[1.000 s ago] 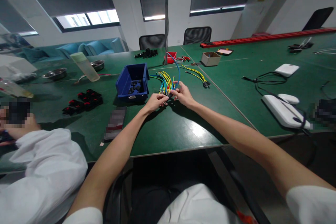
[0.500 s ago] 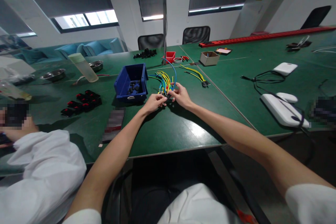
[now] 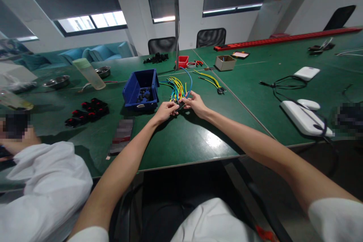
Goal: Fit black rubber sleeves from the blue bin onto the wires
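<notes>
Over the near part of the green table, my left hand (image 3: 165, 112) pinches a small black piece (image 3: 180, 104) whose exact kind is hidden by the fingers. My right hand (image 3: 197, 105) is closed close beside it, gripping a blue wire (image 3: 191, 79) that curves up and back from the fingers. Fingertips of both hands nearly meet at the black piece. Just behind them lies a bunch of yellow and blue wires (image 3: 176, 85) with metal ends toward me. Left of the wires stands a blue bin (image 3: 129, 87) with dark small parts inside.
More yellow wires (image 3: 211, 79) lie to the right, before a cardboard box (image 3: 225, 63). Black-and-red parts (image 3: 89, 112) and a dark pouch (image 3: 121, 136) are at left. A co-worker's white sleeve (image 3: 53, 174) is near my left arm. A white device (image 3: 304, 119) with cables sits right.
The blue wire's loop has dipped and swung slightly to the right. Both hands stay almost in place, fingers still together at the black piece.
</notes>
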Tool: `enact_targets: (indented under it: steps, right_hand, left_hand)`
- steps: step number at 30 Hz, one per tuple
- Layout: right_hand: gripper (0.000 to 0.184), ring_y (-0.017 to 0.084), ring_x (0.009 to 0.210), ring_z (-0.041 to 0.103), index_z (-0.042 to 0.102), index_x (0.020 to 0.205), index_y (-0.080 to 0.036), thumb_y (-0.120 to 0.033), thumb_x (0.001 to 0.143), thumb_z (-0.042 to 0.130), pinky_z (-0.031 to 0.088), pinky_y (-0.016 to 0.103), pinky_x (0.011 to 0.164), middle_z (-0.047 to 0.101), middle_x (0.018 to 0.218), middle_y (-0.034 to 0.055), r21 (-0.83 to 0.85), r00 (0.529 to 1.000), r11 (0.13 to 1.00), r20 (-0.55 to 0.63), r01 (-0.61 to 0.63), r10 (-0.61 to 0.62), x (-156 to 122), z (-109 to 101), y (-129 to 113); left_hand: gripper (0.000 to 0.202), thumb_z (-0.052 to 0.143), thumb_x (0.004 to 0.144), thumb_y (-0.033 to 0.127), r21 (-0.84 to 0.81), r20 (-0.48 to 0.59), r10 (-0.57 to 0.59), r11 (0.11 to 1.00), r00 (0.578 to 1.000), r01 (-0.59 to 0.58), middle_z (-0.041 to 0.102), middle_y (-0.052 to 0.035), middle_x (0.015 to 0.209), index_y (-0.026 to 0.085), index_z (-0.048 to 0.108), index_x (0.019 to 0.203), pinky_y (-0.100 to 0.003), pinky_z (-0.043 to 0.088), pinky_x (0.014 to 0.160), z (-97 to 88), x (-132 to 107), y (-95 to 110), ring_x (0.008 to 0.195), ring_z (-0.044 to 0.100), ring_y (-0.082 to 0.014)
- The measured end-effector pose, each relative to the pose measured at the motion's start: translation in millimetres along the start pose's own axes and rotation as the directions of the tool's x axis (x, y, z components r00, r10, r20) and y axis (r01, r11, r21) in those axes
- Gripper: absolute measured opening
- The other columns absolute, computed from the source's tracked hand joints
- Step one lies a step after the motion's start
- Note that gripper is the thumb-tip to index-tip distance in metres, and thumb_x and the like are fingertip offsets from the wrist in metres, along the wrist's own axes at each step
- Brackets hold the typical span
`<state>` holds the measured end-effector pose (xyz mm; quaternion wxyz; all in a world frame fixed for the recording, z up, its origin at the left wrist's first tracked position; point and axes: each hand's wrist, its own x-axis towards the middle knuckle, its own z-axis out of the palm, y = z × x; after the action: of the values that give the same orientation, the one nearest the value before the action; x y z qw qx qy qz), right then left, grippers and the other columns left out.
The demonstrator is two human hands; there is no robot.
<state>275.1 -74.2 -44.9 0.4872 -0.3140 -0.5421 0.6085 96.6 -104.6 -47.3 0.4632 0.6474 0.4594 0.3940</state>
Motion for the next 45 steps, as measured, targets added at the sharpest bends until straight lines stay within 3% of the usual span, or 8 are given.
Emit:
enact_targets:
  steps: [12,28,45]
  right_hand:
    - [0.041,0.016,0.077,0.068,0.048,0.082,-0.020,-0.033,0.061,0.080,0.053,0.022,0.059,0.071,0.087,0.0047,0.072,0.991,0.991,0.077,-0.116,0.110,5,-8,2]
    - [0.039,0.017,0.081,0.068,0.050,0.079,-0.019,-0.032,0.061,0.081,0.053,0.023,0.058,0.070,0.091,0.0068,0.057,0.980,0.986,0.133,-0.154,0.146,7,-12,1]
    - [0.033,0.013,0.069,0.066,0.051,0.078,-0.017,-0.028,0.065,0.079,0.054,0.022,0.055,0.070,0.086,0.0068,0.077,0.986,0.985,0.079,-0.155,0.149,7,-9,-1]
  left_hand:
    - [0.034,0.064,0.074,0.047,0.000,0.000,-0.008,1.000,1.000,0.008,0.063,-0.0024,0.062,0.013,0.064,0.078,-0.023,0.039,0.055,0.4,-1,1,0.054,0.054,-0.0097]
    - [0.034,0.064,0.073,0.047,0.011,0.003,-0.023,1.000,1.000,0.023,0.063,-0.0027,0.062,0.013,0.064,0.075,-0.024,0.040,0.056,-1.1,-1,0,0.054,0.054,-0.0103]
    - [0.035,0.067,0.069,0.047,-0.010,-0.018,-0.041,0.999,0.999,0.041,0.065,-0.0045,0.063,0.013,0.067,0.075,-0.025,0.041,0.057,0.8,-1,6,0.055,0.054,-0.0111]
